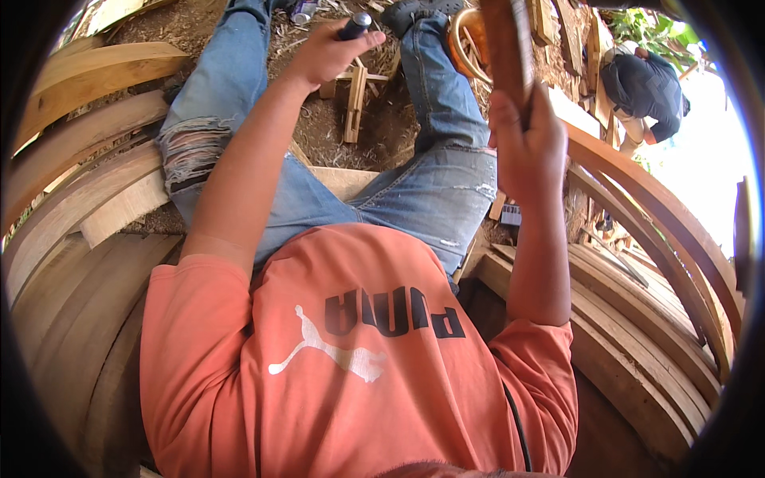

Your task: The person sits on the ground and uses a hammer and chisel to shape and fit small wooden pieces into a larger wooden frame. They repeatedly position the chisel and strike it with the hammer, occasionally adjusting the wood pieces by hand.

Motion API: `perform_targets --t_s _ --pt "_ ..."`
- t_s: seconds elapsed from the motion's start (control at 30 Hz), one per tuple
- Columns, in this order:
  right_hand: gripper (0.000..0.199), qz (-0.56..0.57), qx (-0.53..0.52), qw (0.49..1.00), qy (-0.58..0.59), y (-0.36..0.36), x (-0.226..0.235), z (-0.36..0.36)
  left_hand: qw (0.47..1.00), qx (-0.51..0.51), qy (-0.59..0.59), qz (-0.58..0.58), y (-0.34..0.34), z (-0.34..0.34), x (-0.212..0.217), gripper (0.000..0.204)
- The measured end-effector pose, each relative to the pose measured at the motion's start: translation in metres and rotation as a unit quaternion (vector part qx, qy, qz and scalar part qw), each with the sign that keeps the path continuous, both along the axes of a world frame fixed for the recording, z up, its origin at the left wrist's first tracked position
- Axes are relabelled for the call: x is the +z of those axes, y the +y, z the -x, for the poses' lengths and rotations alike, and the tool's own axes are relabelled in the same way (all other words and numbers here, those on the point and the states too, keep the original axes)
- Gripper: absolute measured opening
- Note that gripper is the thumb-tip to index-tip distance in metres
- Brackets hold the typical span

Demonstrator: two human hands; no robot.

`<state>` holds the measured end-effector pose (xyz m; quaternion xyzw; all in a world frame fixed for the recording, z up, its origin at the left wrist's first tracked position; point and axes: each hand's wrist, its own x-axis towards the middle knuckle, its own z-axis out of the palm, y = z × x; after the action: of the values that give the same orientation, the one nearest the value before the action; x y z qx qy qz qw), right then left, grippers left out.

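Note:
Stretched out between my knees, my left hand [333,54] is closed around a tool with a dark round handle [354,27] capped in shiny metal. Its working end is hidden below the hand. My right hand [529,143], raised on the right, grips a thick brown wooden club [508,52] that runs out past the upper edge. Beneath the left hand, a narrow piece of wood [355,103] with a groove along it lies over the dirt, near a crosspiece. Whether the tool touches wood cannot be seen.
Wood shavings litter the ground around my feet. An orange round container [472,46] stands beside my right foot. Curved planks [103,76] are stacked at left, and more long boards [637,334] at right. Another person [645,89] bends over at the far right.

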<state>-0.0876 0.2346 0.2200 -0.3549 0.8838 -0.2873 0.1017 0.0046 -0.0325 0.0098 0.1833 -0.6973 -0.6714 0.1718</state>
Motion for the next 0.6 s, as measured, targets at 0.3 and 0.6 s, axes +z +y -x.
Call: perform_targets --t_s 0.3,0.6 --pt "0.040 -0.141 0.019 0.989 0.030 0.002 -0.012 0.006 0.999 0.019 -0.009 0.036 0.003 0.000 0.014 0.038" --pt "0.035 -0.017 0.055 0.998 0.041 -0.006 0.015 -0.010 0.999 0.009 -0.004 -0.041 0.007 0.001 0.013 0.039"
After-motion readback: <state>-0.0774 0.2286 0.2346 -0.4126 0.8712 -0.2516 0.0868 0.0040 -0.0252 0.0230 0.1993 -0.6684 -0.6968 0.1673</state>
